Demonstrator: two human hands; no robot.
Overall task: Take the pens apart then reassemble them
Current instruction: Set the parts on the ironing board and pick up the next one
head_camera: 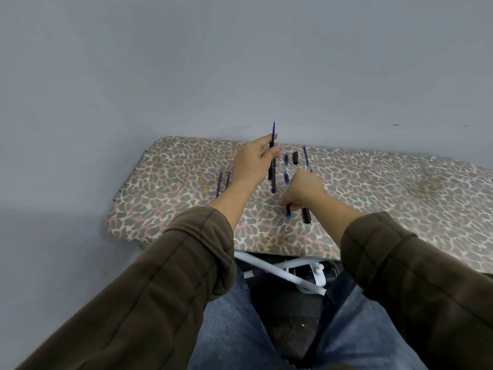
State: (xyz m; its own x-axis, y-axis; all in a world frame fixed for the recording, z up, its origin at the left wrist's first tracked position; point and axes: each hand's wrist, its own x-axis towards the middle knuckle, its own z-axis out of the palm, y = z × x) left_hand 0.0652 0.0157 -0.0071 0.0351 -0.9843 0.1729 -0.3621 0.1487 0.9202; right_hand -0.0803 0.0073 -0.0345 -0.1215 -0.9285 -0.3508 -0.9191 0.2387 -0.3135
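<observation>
In the head view a person in brown sleeves and jeans faces an ironing board with a leopard-print cover, which stands against a grey wall. The left hand is raised over the far side of the board. Its grip is closed round a black barrel held nearly upright, and a blue refill tip sticks out above the fingers. A second barrel shows just below and beside the held one, seemingly lying on the cover. The right hand is lower and nearer, knuckles up. Its fingers curl down and pinch a short black piece with a blue end against the cover. A black tube lies just beside that piece and runs under the hand; whether the hand also holds it cannot be told. Beyond the right hand a long refill lies on the cover, partly hidden by the knuckles. Between the hands lie two blue bits, one behind the other, with a black cap just right of the farther one. Left of the left wrist, two thin refills lie side by side. A white frame shows under the board's near edge.
</observation>
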